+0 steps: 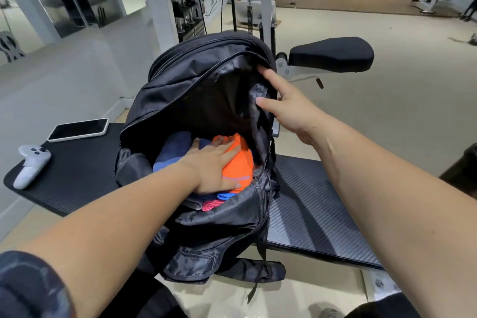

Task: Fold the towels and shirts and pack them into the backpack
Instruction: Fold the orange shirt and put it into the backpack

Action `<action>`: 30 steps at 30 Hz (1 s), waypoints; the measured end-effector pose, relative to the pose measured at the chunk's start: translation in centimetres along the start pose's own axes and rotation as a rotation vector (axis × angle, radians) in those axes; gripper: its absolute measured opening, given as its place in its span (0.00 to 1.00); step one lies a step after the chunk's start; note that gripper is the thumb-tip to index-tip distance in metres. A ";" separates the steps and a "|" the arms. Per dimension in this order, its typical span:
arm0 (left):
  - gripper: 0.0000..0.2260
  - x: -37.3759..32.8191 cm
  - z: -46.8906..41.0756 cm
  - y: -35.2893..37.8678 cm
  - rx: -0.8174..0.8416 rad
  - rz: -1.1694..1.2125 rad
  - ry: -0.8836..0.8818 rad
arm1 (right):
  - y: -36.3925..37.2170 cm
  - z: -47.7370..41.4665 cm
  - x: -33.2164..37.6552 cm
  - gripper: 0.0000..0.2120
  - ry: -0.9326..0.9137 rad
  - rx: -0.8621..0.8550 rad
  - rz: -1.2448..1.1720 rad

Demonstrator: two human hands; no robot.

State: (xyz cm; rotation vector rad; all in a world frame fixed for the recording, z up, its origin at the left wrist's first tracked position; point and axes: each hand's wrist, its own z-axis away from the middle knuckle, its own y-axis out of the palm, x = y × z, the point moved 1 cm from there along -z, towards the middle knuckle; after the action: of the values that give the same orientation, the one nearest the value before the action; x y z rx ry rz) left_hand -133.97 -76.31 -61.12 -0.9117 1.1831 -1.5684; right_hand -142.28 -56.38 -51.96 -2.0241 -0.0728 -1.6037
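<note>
Backpack (196, 100) stands open on the black worktop (315, 204), mouth toward the person. Left hand (214, 165) lies flat, grip spread wide, pressing the orange garment (238, 162) down beside a blue towel (175, 144); pink cloth (210, 205) shows beneath. Right hand (286, 106) pinches the backpack's rim, holding the mouth open.

Judgement: press evenly, keep the rim pulled back so folds stay flat.

Phone (78, 129) and controller (32, 165) lie well apart at the worktop's left end; the right stretch is open for moving.
</note>
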 end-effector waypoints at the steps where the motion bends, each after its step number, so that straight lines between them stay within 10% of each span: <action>1: 0.46 -0.1 0.2 -0.1 -0.016 0.021 0.001 | -0.1 0.4 0.1 0.31 -0.005 0.005 0.002; 16: 0.19 -10.8 4.0 -8.3 -0.595 0.220 0.197 | -5.0 7.9 -2.2 0.12 0.106 -0.139 -0.026; 30: 0.30 -30.2 -6.2 -4.8 -0.361 0.782 0.270 | -16.6 24.8 -10.8 0.05 0.071 -0.996 0.210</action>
State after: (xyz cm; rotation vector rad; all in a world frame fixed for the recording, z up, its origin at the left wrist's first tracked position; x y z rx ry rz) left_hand -132.33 -45.23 -58.83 -0.3585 1.7807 -0.8639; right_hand -129.63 -28.10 -58.85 -2.5155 1.1284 -1.7349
